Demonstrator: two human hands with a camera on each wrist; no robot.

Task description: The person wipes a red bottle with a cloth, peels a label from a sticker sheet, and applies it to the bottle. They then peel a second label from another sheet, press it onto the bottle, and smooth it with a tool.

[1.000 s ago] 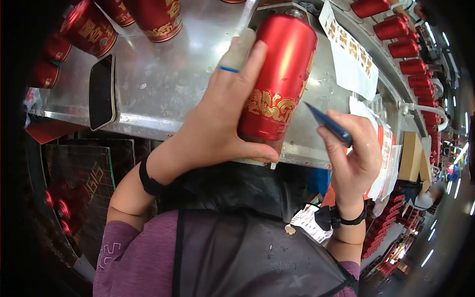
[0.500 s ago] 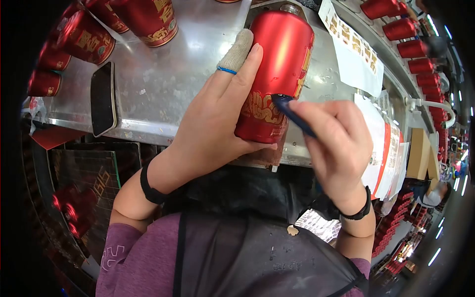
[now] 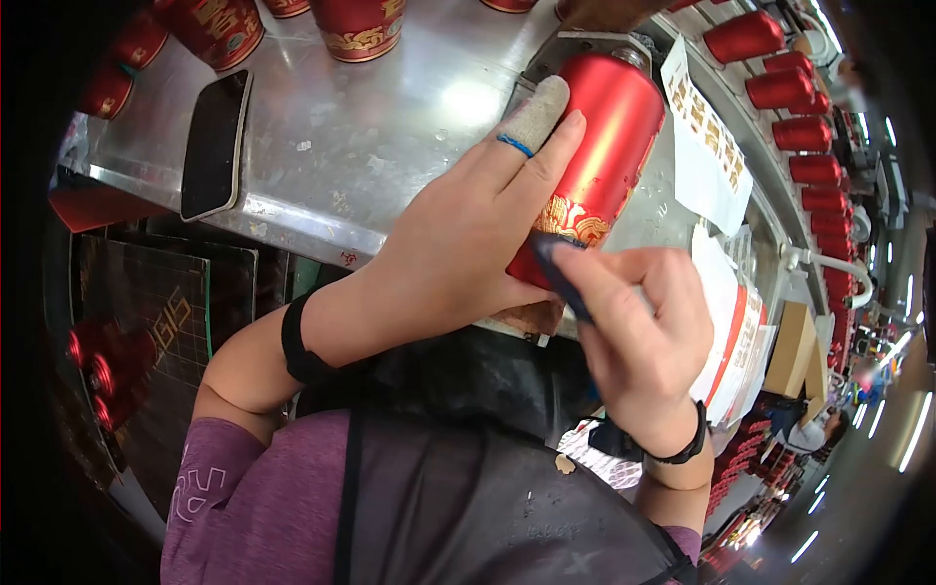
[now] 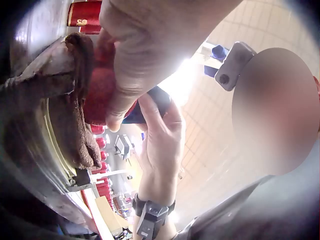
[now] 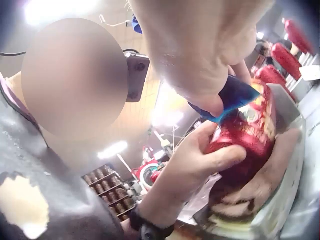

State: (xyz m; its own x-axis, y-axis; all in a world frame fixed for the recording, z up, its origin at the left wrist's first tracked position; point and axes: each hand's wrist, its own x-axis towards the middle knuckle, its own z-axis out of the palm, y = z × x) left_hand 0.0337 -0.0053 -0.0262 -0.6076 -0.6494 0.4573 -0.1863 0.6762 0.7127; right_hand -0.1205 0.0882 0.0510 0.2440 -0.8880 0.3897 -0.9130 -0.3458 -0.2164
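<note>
A glossy red bottle (image 3: 612, 127) with a gold dragon band lies on its side, its clear neck pointing away from the person. The left hand (image 3: 468, 219) grips it from the left, thumb at its base, one finger in a fabric cot (image 3: 536, 115). Pinched in the right hand (image 3: 648, 336) is a dark blue flat scraper (image 3: 561, 276), its edge against the gold band near the base. In the right wrist view the blue scraper (image 5: 235, 97) meets the bottle (image 5: 245, 145), which rests on a brown cloth (image 5: 265, 182).
A phone (image 3: 214, 146) lies at the left of the metal table (image 3: 322, 185). Red bottles (image 3: 361, 24) stand at the back left. Sheets of gold stickers (image 3: 707, 141) lie right of the bottle, and a row of red bottles (image 3: 814, 168) runs along the right, near a white pipe (image 3: 838, 268).
The scraper has come from beside the bottle onto its gold band, then moved lower toward the base. The left hand keeps its grip. The head view has shifted somewhat.
</note>
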